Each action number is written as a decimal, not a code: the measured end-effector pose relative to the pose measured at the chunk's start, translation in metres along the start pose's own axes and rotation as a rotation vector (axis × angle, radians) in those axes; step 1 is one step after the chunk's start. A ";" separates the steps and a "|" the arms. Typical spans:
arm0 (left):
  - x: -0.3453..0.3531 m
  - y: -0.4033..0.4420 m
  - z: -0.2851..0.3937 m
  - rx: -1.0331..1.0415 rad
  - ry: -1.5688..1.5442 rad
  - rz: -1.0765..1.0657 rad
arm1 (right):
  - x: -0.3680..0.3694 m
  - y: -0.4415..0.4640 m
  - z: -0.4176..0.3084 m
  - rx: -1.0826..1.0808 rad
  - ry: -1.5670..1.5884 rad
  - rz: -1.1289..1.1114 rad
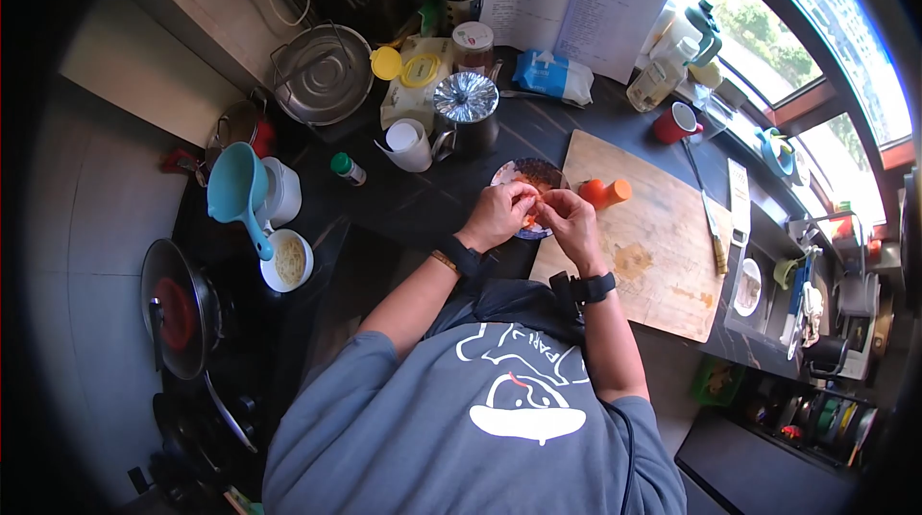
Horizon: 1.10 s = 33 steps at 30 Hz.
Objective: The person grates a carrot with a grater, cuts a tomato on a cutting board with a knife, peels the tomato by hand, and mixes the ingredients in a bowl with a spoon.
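My left hand [497, 215] and my right hand [573, 225] meet over a patterned bowl [501, 170], fingertips pinched close together. Whatever small piece they hold is too small to make out. Orange-red bits and a darker heap lie in the bowl under my fingers. Just right of my right hand, a round orange-red tomato [592, 192] and a stub of carrot [618, 191] rest on a wooden cutting board [663, 265]. The bowl stands at the board's left edge, partly hidden by my hands.
A long knife [709, 208] lies along the board's right side, near the sink [768, 289]. Behind the bowl stand a foil-topped metal pot [467, 117] and a white cup [407, 145]. Leftward are a blue strainer [237, 184], a noodle bowl [287, 261] and a frying pan [178, 309].
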<state>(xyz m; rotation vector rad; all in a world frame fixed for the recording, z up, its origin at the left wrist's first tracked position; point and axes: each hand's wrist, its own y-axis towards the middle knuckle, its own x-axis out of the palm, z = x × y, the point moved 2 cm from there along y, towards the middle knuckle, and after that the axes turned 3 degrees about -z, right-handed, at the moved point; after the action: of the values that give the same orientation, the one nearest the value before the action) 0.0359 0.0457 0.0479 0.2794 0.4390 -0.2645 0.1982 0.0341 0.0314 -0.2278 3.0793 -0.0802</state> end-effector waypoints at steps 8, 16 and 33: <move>0.011 -0.004 -0.038 -0.418 -0.626 -0.145 | 0.007 -0.009 -0.025 -0.183 -0.347 -0.011; 0.001 -0.010 -0.035 -0.612 -1.089 -0.111 | 0.018 -0.011 -0.035 -0.406 -0.451 0.068; -0.010 -0.007 -0.032 -0.505 -0.978 -0.202 | 0.024 -0.017 -0.025 -0.101 -0.065 0.068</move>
<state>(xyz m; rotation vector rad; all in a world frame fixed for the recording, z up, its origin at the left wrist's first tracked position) 0.0129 0.0512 0.0233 -0.3971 -0.4427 -0.4380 0.1759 0.0153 0.0557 -0.1267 3.0263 0.0840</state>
